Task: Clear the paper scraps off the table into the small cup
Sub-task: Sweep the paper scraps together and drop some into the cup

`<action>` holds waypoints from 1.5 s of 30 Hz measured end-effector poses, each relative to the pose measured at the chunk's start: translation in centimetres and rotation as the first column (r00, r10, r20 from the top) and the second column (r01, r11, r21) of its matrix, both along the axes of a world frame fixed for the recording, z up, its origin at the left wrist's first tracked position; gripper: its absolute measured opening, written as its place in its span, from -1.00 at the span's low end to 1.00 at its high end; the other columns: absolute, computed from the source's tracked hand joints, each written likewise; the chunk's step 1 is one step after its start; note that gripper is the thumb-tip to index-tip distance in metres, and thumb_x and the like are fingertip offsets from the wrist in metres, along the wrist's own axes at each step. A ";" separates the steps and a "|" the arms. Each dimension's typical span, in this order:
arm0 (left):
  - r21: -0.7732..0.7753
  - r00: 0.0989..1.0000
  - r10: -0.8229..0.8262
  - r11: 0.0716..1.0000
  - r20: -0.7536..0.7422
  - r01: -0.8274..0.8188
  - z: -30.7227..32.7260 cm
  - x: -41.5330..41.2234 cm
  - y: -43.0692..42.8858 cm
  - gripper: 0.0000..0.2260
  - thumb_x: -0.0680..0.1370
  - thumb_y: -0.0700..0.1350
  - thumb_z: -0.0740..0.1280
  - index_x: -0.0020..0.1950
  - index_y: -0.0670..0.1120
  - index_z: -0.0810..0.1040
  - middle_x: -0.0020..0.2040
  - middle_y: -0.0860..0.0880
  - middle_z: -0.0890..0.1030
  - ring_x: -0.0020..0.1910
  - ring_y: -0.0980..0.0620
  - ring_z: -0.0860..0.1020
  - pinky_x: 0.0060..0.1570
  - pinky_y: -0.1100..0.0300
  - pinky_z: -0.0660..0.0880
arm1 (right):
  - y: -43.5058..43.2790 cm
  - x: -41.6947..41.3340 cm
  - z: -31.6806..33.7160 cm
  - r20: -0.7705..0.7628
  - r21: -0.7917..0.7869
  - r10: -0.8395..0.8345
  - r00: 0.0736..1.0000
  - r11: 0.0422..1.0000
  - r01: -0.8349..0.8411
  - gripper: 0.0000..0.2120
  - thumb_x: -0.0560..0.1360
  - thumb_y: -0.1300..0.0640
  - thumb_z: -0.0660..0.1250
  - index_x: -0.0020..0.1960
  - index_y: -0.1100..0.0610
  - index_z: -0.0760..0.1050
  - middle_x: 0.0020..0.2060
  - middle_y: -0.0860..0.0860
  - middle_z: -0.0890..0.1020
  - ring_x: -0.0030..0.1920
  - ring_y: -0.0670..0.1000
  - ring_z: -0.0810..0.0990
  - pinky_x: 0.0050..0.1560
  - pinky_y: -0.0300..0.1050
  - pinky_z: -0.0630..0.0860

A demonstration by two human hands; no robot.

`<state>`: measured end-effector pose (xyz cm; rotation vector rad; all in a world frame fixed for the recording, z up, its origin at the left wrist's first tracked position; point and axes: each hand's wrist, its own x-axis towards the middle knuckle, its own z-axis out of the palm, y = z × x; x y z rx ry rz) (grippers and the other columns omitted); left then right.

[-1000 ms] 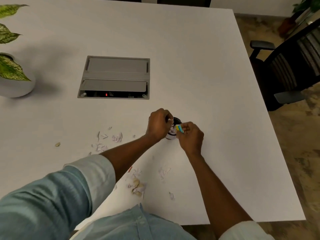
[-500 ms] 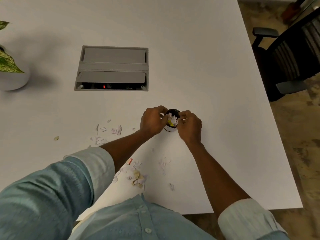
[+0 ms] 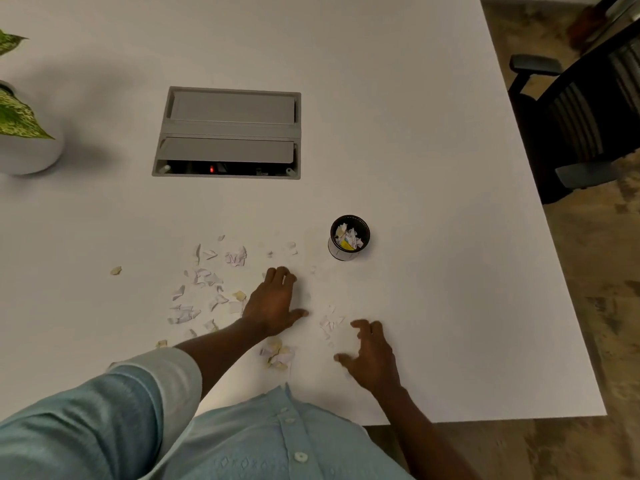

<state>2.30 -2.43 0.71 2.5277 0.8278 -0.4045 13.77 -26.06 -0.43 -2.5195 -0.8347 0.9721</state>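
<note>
Both hands have come away from the small cup [image 3: 349, 238] and dropped back toward the near scraps, so this looks like the start of another gathering pass. The right hand [image 3: 372, 358] hovers loosely spread, holding nothing, by a thin white cluster [image 3: 329, 322]; the left hand [image 3: 275, 301] lies flat and spread on the matte white table [image 3: 433, 168]. Next comes pinching light, crumpled, torn paper scraps [image 3: 204, 292] (flimsy stuff). Beyond stands the cup, dark, cylindrical, already partly filled.
</note>
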 end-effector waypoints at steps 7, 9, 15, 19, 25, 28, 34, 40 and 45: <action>0.031 0.981 -0.161 0.986 -0.107 0.166 -1.7 -0.6 -0.9 0.01 0.53 0.20 0.47 0.69 -0.21 -0.06 0.70 -0.22 -0.24 0.70 -0.23 -0.13 0.63 -0.13 0.19 | -1.1 -2.7 -0.5 -0.019 -0.028 -0.060 0.998 0.998 0.059 -0.13 0.32 -0.03 0.64 0.47 0.00 0.22 0.28 0.01 0.30 0.01 -0.04 0.49 0.01 -0.26 0.49; 0.046 0.965 -0.224 0.972 -0.139 0.232 -1.9 -0.5 -0.5 0.05 0.54 0.24 0.45 0.69 -0.21 -0.16 0.68 -0.21 -0.33 0.69 -0.20 -0.27 0.65 -0.09 -0.07 | -0.5 -2.6 -0.4 -0.026 0.009 -0.096 0.995 0.995 0.096 -0.16 0.34 0.07 0.64 0.47 0.04 0.25 0.28 0.05 0.33 -0.02 -0.04 0.50 0.00 -0.26 0.50; -0.029 0.924 -0.317 0.948 -0.214 0.318 -2.8 -1.1 0.4 0.17 0.51 0.34 0.40 0.64 -0.17 -0.40 0.61 -0.17 -0.51 0.61 -0.19 -0.46 0.66 -0.15 -0.23 | 3.0 -1.2 -0.4 -0.066 0.063 -0.128 0.990 0.989 0.132 -0.16 0.35 0.09 0.63 0.50 0.05 0.27 0.31 0.06 0.32 0.18 0.07 0.56 0.17 -0.07 0.60; -0.050 0.925 -0.316 0.948 -0.211 0.313 -3.0 -1.2 0.6 0.20 0.49 0.32 0.43 0.63 -0.15 -0.43 0.60 -0.15 -0.53 0.60 -0.17 -0.48 0.66 -0.13 -0.26 | 5.3 -0.3 -0.5 -0.018 0.022 0.013 1.000 1.000 -0.012 -0.17 0.33 -0.01 0.64 0.47 0.00 0.29 0.28 0.03 0.30 0.21 0.03 0.51 0.22 -0.07 0.58; -0.045 0.925 -0.300 0.954 -0.234 0.298 -3.0 -1.0 0.3 0.21 0.49 0.31 0.44 0.62 -0.15 -0.45 0.59 -0.16 -0.54 0.59 -0.20 -0.50 0.64 -0.16 -0.29 | 7.7 0.1 -0.6 0.078 0.012 0.233 0.969 0.972 -0.235 -0.55 0.43 0.00 0.56 0.22 0.01 0.46 0.22 0.02 0.38 0.15 0.00 0.49 0.08 -0.14 0.58; -0.041 0.923 -0.299 0.954 -0.243 0.298 -3.1 -1.0 0.3 0.21 0.50 0.32 0.43 0.62 -0.16 -0.46 0.59 -0.17 -0.55 0.58 -0.20 -0.50 0.64 -0.17 -0.30 | 7.9 0.2 -0.8 0.105 0.039 0.274 0.956 0.959 -0.280 -0.80 0.54 0.09 0.45 0.13 0.08 0.55 0.15 0.03 0.48 0.12 0.00 0.52 0.07 -0.18 0.56; -0.026 0.921 -0.304 0.951 -0.243 0.307 -3.2 -1.1 0.4 0.20 0.51 0.32 0.41 0.62 -0.17 -0.45 0.59 -0.19 -0.54 0.58 -0.22 -0.50 0.64 -0.19 -0.29 | 7.6 1.0 -0.1 0.091 0.171 0.076 0.993 0.981 -0.090 -0.96 0.54 0.19 0.43 -0.04 0.15 0.64 -0.06 0.04 0.62 -0.04 0.02 0.60 0.03 -0.04 0.60; -0.013 0.919 -0.313 0.947 -0.239 0.320 -3.2 -1.1 0.4 0.19 0.51 0.34 0.40 0.62 -0.18 -0.44 0.60 -0.20 -0.52 0.60 -0.22 -0.47 0.65 -0.21 -0.25 | 10.9 5.8 4.7 0.203 0.435 -0.254 0.946 0.889 0.145 -0.87 0.43 0.19 0.54 -0.18 0.04 0.60 -0.20 -0.03 0.61 -0.26 -0.03 0.58 -0.17 -0.16 0.52; -0.004 0.918 -0.315 0.946 -0.241 0.324 -3.1 -1.1 0.3 0.19 0.50 0.35 0.39 0.63 -0.20 -0.41 0.61 -0.22 -0.49 0.62 -0.22 -0.45 0.66 -0.21 -0.22 | 15.2 10.7 7.8 0.286 0.481 -0.250 0.925 0.872 0.087 -0.91 0.44 0.18 0.51 -0.12 0.10 0.61 -0.14 0.05 0.60 -0.20 0.07 0.60 -0.17 -0.07 0.53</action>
